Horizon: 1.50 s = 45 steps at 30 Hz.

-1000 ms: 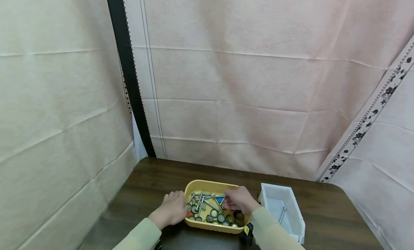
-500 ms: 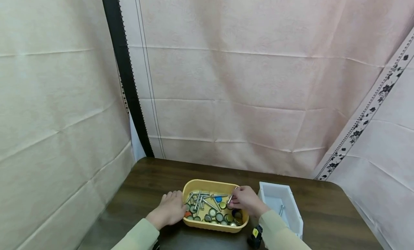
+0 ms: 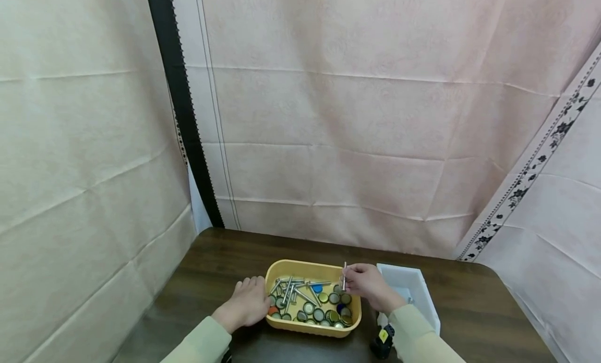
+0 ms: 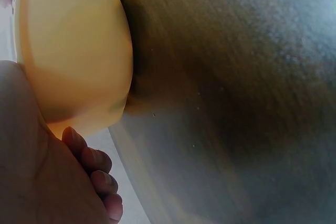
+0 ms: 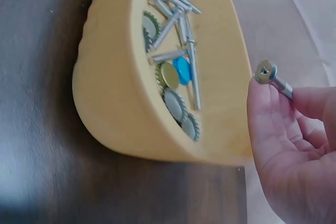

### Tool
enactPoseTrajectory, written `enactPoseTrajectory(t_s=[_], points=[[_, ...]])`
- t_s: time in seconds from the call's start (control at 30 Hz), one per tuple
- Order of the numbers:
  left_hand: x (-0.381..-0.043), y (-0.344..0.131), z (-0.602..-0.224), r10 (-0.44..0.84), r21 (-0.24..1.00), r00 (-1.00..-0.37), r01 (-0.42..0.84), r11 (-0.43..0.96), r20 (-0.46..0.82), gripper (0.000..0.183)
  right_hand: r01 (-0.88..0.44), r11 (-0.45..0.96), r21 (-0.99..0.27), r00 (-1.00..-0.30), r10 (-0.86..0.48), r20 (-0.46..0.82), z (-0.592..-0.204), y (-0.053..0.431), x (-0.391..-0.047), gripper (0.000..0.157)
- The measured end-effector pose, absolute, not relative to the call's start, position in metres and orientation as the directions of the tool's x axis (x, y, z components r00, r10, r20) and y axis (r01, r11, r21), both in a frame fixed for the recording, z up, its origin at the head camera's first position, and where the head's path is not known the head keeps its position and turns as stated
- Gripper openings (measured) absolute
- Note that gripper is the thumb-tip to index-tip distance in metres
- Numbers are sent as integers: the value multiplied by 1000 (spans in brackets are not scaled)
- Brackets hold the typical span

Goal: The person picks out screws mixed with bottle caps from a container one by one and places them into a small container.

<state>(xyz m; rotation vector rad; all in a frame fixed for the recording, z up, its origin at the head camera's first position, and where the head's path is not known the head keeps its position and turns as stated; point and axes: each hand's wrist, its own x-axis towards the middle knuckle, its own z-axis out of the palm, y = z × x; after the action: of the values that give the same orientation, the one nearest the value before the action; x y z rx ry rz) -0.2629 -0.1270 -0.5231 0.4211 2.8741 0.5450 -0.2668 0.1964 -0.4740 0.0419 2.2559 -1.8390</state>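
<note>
My right hand (image 3: 370, 286) pinches a silver bolt (image 3: 344, 277) upright over the right end of a yellow plastic tub (image 3: 310, 329). In the right wrist view the bolt's flat, socketed head (image 5: 265, 71) shows beyond the fingertips. My left hand (image 3: 248, 301) lies against the tub's left end. Its fingers (image 4: 97, 160) are loosely bent beside the tub wall in the left wrist view. Inside the tub, a pile of bolts (image 3: 288, 291) lies at the left and centre. Several bottle caps (image 3: 319, 315) are spread along the front and right, including a blue cap (image 5: 182, 70).
A white box (image 3: 424, 300) stands right of the tub, partly behind my right forearm; a small piece of a bolt (image 3: 410, 300) shows in it. The dark wooden table (image 3: 474, 311) runs back to a pale curtain (image 3: 328, 170). A black wrist device (image 3: 382, 342) hangs below the right sleeve.
My right hand has lifted the bolt from among the tub's contents and moved right, turning it upright. More caps show where the hand was. The left hand stays at the tub.
</note>
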Motion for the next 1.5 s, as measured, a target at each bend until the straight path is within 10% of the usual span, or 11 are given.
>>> enactPoseTrajectory(t_s=[1.5], points=[[-261, -129, -519, 318, 407, -937, 236, 882, -146, 29, 328, 512, -794, -945, 176, -276, -511, 294, -245, 22]])
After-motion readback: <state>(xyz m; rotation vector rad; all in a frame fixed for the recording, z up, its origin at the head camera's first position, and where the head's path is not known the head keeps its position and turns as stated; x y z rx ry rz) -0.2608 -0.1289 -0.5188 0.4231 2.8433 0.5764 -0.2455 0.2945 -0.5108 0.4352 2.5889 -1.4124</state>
